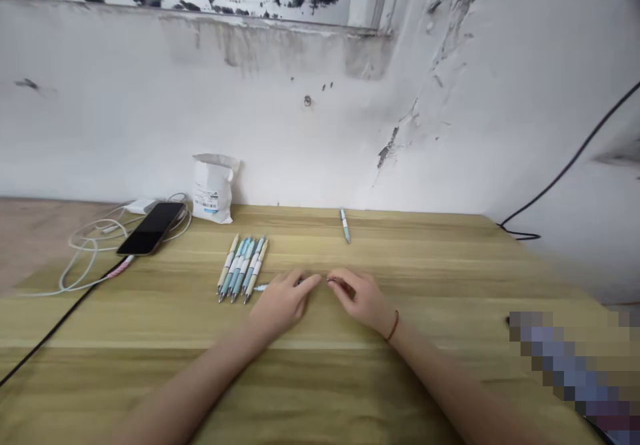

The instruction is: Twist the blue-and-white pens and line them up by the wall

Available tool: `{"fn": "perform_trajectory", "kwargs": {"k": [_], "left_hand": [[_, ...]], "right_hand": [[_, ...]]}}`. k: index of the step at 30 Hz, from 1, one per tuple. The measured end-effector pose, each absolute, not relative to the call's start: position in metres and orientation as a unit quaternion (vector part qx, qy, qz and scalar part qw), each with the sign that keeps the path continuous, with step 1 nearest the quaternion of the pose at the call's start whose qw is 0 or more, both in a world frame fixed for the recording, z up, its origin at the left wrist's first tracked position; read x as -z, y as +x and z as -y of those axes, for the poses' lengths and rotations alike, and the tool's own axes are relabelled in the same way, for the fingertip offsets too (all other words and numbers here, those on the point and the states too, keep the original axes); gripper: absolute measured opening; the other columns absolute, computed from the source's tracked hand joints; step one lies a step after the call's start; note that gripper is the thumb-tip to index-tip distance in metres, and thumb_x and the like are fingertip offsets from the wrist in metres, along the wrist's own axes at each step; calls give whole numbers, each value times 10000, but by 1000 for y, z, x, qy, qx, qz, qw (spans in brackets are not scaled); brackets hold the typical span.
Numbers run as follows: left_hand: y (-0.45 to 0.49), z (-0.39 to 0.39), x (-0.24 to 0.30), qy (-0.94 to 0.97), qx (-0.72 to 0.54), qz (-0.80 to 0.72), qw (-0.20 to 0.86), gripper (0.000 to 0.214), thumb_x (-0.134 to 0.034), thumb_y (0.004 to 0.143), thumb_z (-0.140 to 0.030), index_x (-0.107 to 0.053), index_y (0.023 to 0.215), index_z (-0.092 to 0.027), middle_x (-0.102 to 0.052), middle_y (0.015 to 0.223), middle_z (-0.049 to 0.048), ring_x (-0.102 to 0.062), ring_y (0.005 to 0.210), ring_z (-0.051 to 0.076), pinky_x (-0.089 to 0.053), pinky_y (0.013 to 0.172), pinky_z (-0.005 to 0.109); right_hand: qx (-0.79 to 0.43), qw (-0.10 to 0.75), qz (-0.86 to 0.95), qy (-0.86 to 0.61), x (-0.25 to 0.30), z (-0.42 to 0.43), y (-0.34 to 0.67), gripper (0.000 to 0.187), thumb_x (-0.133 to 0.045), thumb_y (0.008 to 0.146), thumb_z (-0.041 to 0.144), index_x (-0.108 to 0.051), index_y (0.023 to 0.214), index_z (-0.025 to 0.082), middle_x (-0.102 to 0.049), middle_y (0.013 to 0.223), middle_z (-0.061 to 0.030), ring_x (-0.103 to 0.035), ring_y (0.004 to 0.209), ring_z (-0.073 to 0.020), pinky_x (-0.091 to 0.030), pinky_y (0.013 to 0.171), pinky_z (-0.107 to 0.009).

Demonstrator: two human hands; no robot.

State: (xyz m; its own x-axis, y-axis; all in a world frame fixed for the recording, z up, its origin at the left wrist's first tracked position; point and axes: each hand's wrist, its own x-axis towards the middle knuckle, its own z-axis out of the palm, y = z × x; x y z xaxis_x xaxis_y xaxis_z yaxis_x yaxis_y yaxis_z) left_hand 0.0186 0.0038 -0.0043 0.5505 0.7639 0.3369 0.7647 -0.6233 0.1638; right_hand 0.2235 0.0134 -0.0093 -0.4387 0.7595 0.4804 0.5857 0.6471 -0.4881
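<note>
Wooden table (320,378) against a stained white wall. Both forearms are reached forward and the hands meet at mid-table.

Left hand (283,301): fingers are curled down over a pen (261,287), which is pressed close to the tabletop. Only its pale blue end is seen, poking out to the left of the knuckles. The grip is closed around the barrel.

Right hand (363,298): thumb and forefinger are drawn together toward the left hand's fingertips, with a tiny dark glint between the two hands. It is too small to identify — whether anything is actually pinched cannot be told.

Nearby: a row of pens (243,268) is laid side by side just left of the left hand. A single pen (345,225) lies apart, nearer the wall. A phone (151,227) on white cables (90,248) and a small white bag (214,188) are at the back left.

Judgement on the work in hand — fine two-handed handling of one pen. It is best done low over the table, so anything small that slips is caught by the wood. The barrel should be steadied by the left hand while only the right fingertips are moved. The row of pens is close enough to be nudged by the left wrist.
</note>
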Motion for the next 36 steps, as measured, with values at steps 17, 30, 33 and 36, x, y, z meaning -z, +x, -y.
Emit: {"fn": "perform_trajectory", "kwargs": {"k": [17,30,33,36], "left_hand": [[18,-4,1,-886,205,415,-25,384,-380,871,-132,-472,1226,-248,-593,1042,57,-562,934,189,-455,811,307],[19,-2,0,-878,232,416,-37,323,-379,879,-131,-488,1166,-232,-598,1037,55,-561,965,193,-460,841,334],[20,-3,1,-865,265,424,-35,246,-385,895,-178,-489,1117,-200,-599,1018,66,-563,966,202,-470,840,352],[19,-4,6,-867,276,413,-26,286,-382,878,-126,-473,1141,-194,-561,1081,86,-542,1021,204,-462,879,364]], "right_hand": [[-147,349,849,-369,5,-16,224,148,-450,878,181,-588,923,209,-613,883,-41,-565,785,-149,-453,713,-277],[-135,331,845,-397,9,-18,224,151,-460,856,142,-580,922,206,-615,848,-34,-546,745,-151,-430,675,-273],[-131,328,841,-409,10,-18,224,139,-467,847,147,-574,913,206,-608,821,-29,-539,729,-150,-420,670,-269],[-124,334,838,-413,11,-18,224,120,-466,846,159,-568,893,203,-599,787,-24,-533,697,-145,-410,649,-259]]}}
